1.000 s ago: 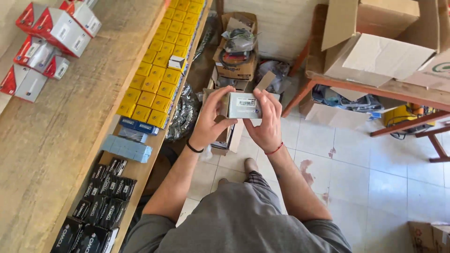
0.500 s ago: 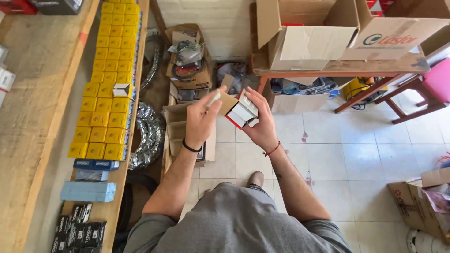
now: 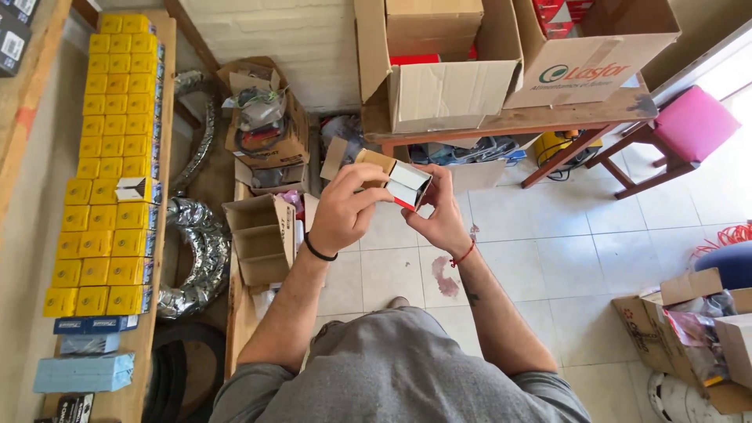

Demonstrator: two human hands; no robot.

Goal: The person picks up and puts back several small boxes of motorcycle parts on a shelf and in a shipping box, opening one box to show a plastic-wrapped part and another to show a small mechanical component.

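White tiled floor point(image 3: 548, 227) below — small box point(image 3: 406, 183) held between both hands, long axis tilted down-right; left hand point(image 3: 345, 210) pinches its open brown flap, right hand point(image 3: 439, 215) clamps the body.

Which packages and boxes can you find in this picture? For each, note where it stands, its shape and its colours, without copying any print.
Small box: held between left hand and right hand, white and red, end flap open.
Yellow boxes: shelf at left, small cubes in rows.
Pale blue packs: same shelf, nearer end, flat.
Brown cartons: wooden table ahead, large, open.
Divided carton: floor, brown, open.
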